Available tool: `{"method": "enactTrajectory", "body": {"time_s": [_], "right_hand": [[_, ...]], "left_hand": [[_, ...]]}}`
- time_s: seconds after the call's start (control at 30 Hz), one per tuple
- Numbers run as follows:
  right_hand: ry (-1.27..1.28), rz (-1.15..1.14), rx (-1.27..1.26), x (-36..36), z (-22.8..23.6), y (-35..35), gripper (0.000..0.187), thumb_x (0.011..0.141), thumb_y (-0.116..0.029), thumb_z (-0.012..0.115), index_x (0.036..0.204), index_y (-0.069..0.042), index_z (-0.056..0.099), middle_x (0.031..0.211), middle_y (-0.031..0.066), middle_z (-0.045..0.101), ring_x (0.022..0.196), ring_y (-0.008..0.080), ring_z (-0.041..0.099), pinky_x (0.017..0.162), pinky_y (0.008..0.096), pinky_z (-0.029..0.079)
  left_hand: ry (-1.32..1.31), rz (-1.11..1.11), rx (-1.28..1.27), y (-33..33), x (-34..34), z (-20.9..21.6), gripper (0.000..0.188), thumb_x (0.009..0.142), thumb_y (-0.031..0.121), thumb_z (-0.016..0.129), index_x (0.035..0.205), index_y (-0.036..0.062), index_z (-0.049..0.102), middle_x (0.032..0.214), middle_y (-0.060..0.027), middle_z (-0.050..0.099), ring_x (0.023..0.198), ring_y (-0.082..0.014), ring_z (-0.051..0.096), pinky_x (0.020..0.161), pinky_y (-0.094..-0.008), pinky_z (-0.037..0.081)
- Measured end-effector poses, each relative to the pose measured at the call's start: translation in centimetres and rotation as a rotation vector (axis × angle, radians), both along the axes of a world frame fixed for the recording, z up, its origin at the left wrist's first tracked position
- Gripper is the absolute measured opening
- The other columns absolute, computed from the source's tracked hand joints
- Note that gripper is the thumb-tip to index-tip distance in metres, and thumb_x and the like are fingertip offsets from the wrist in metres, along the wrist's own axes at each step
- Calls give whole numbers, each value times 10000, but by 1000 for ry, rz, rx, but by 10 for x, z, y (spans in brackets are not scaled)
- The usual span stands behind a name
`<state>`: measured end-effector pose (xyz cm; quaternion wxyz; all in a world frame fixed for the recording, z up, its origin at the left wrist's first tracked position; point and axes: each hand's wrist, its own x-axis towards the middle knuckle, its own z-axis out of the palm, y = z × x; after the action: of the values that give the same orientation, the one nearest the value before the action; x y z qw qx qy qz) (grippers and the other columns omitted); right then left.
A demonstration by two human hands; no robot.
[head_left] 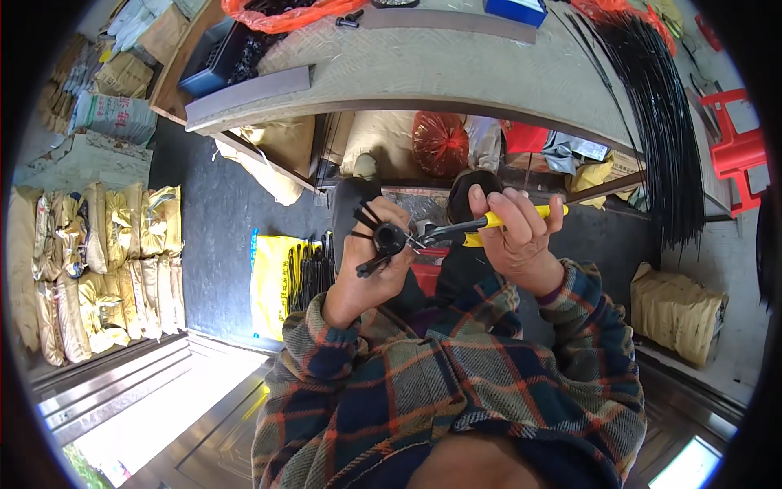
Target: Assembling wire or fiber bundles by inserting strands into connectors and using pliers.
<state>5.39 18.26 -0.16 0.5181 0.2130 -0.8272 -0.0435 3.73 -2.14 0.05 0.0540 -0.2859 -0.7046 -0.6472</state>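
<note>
My left hand (pixel 376 265) is closed round a black hub (pixel 389 238) with a round open end, from which several short black ribs (pixel 364 216) stick out to the left; it looks like part of an umbrella frame. Yellow-handled pliers (pixel 456 231) are in my right hand (pixel 521 236), fingers wrapped over the handles. The pliers' jaws meet thin, shiny wire (pixel 417 241) right beside the hub. Whether the jaws grip the wire is too small to tell. Both hands are raised in front of my lap.
Ahead stands a worktable (pixel 456 73) with a blue bin (pixel 213 61) of black parts and an orange bag (pixel 285 18). Long black rods (pixel 664 138) hang over its right end. A yellow sack (pixel 273 281) with black rods lies left; wrapped bundles (pixel 106 269) line the floor. A red stool (pixel 737 151) stands right.
</note>
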Motion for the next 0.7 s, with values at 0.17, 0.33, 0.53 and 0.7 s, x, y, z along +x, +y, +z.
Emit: {"method": "enactTrajectory", "body": {"time_s": [0.17,0.33,0.53,0.7], "right_hand": [[-462,212,67,13,38,28,181,641,-46,673,757,-97,544,1010,45,499,868,222,521,790,372,413],[-1370,492,-30,16,88,54,319,647,-28,625,945,-65,516,1048,134,508,896,292,547,710,363,457],[-2853,896,-1011,14,46,67,455,859,-91,554,1187,-32,245,840,131,606,655,165,617,532,250,495],[-1881,867,-573,28,51,51,640,723,-141,707,1214,-34,311,935,139,542,679,243,599,573,287,494]], "left_hand": [[70,-76,-18,5,0,4,215,738,-22,566,900,20,432,855,-113,474,760,-186,480,701,-288,403],[72,-189,-98,2,-2,7,313,707,-42,614,976,-2,458,867,-110,538,778,-178,525,697,-283,418],[-401,-797,41,-4,-6,24,506,638,81,709,1124,55,566,830,-112,614,684,-249,613,627,-285,468],[-82,-443,-118,-6,2,24,499,530,178,804,959,20,606,841,-129,634,714,-259,624,621,-297,468]]}}
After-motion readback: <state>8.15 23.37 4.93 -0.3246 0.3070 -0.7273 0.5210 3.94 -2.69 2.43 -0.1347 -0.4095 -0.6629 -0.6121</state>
